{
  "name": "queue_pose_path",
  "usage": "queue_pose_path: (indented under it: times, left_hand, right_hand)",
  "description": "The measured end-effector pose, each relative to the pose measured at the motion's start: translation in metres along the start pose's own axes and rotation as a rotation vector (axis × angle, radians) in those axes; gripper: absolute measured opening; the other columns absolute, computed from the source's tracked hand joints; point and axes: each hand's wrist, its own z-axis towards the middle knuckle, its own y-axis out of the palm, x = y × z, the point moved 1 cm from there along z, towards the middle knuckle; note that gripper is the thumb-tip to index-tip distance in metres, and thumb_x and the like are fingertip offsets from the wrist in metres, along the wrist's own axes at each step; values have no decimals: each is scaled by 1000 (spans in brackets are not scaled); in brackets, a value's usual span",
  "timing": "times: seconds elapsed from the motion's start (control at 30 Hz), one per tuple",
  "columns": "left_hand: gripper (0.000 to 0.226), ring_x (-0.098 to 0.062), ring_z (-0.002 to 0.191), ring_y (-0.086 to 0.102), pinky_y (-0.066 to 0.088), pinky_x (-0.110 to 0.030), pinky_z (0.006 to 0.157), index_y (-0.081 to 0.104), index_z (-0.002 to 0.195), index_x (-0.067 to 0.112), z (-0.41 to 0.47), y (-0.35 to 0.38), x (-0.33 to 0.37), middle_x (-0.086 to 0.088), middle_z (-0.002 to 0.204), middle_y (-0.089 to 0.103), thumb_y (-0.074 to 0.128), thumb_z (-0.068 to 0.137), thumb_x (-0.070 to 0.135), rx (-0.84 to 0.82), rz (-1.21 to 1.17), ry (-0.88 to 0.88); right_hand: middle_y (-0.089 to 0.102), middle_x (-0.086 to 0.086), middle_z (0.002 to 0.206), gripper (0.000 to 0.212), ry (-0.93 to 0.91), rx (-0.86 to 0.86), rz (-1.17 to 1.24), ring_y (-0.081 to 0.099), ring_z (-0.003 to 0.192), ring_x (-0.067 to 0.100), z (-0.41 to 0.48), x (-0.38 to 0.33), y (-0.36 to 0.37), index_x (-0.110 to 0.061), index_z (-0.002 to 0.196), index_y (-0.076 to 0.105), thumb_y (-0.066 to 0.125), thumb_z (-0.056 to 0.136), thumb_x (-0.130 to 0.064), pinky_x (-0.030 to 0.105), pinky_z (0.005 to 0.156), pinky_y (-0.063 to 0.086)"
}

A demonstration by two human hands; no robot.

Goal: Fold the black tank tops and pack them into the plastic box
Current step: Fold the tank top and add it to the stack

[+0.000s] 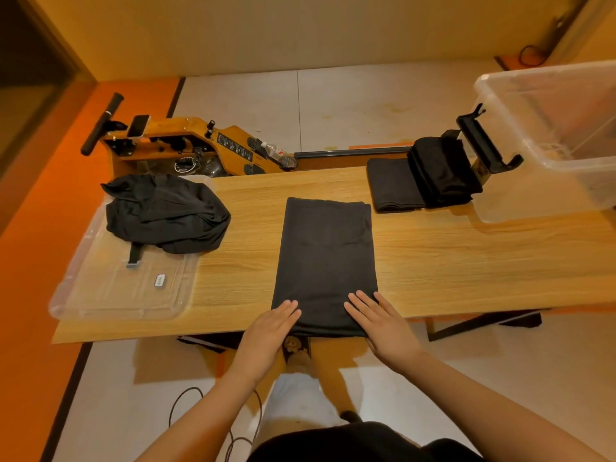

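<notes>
Here both hands lie flat on the near end of a black tank top, which is folded into a long, smooth rectangle on the pale wood-grain table. The left hand presses the near-left corner with straight, close-set fingers. The right hand presses the near-right corner with its fingers slightly spread. Neither hand grips anything. The matte cloth stretches away from the fingertips towards the far edge of the table.

Beyond and left of the left hand, a crumpled heap of black tank tops sits on a clear, ribbed plastic lid. Beyond and right of the right hand, folded tank tops lie in a neat, soft-edged stack. Just right of that stack is the translucent plastic box, rectangular with rounded corners. Past the table, ahead of the left hand, stands a varnished wooden rowing machine.
</notes>
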Motion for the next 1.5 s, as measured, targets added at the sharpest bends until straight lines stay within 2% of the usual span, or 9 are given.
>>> queue_pose_path:
  times: [0.13,0.2,0.27,0.33,0.47,0.57,0.67,1.03,1.5]
  left_hand:
    - [52,-21,113,63,52,-34,92,60,129,18,-6,-17,12,-4,126,65,67,82,-1,17,-92,-88]
    - [32,-16,98,63,49,-24,78,55,129,18,-6,-31,17,-2,107,68,50,98,15,7,-128,-148]
    - [23,-6,68,55,35,-17,56,51,122,20,-6,-42,17,8,78,60,42,102,25,12,-169,-177]
    - [14,-10,52,48,29,-20,48,50,113,24,-2,-52,15,8,61,50,41,102,28,21,-277,-192]
    - [11,-15,60,55,37,-28,53,52,90,30,16,-71,7,0,68,59,49,100,29,91,-599,-287]
    - [14,-1,64,57,36,-14,52,54,86,22,39,-88,7,6,74,58,51,99,20,127,-769,-345]
    - [12,2,73,60,40,-13,54,55,88,22,76,-100,-2,6,82,61,52,99,21,127,-844,-361]
    - [10,-15,72,52,39,-28,63,56,95,15,192,-57,-60,4,73,53,51,99,23,-59,-654,-445]
    - [5,-16,70,52,31,-30,58,46,104,14,202,-45,-67,3,80,55,43,100,14,29,-379,-319]
  right_hand:
    - [49,-1,144,58,-19,50,189,42,136,15,-10,12,-18,-20,140,49,65,85,-14,25,120,0]
    - [56,-1,137,40,21,56,315,45,132,16,-13,16,-30,-22,136,53,52,95,-18,25,117,16]
    - [68,-1,113,23,98,68,410,60,109,17,-14,17,-43,-25,119,60,49,99,-25,29,95,43]
    - [70,0,89,13,180,97,538,64,82,16,-11,21,-51,-28,104,61,50,99,-30,35,73,49]
    - [70,0,102,42,369,126,819,64,94,14,2,33,-58,-18,115,66,50,92,-49,35,82,52]
    - [64,13,84,22,428,191,929,60,80,27,16,37,-68,-20,93,66,55,94,-39,35,67,44]
    - [63,3,81,14,472,254,1018,59,78,18,37,43,-82,-21,93,65,55,96,-29,34,68,47]
    - [61,1,89,22,915,185,815,59,84,21,119,71,-47,-13,103,57,43,101,-30,40,76,52]
    - [64,8,78,25,909,185,472,61,70,27,133,68,-44,-16,108,49,37,102,-37,39,62,52]
